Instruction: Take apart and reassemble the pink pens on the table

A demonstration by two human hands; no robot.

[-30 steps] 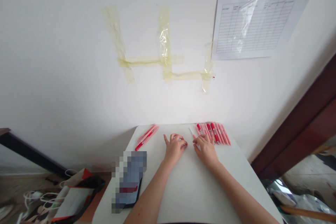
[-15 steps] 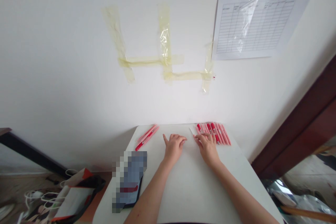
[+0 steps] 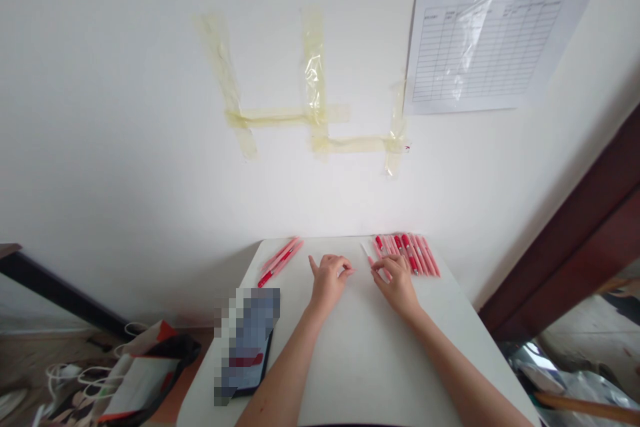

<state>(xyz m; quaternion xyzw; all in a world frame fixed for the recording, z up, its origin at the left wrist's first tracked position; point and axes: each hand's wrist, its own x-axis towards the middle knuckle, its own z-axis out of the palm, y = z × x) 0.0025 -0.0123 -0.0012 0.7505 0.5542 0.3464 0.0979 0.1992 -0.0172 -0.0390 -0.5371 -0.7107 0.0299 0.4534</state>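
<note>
My left hand is over the middle of the white table, thumb and forefinger pinched on a small pinkish piece that pokes out to the right; its exact kind is unclear. My right hand is pinched too, a short gap away, and what lies between its fingertips is too small to make out. Just beyond the right fingers lies a slim pink pen part with a white end, partly covered by the hand. Behind that hand, red and pink pens lie side by side in a row.
A few more red and pink pens lie at the table's back left. A phone, partly pixelated, rests along the left edge. The wall rises directly behind the table. Bags and cables are on the floor at left.
My right hand has shifted slightly and uncovers more of the slim pink part behind it. My left hand has turned a little, showing more of the pinkish piece.
</note>
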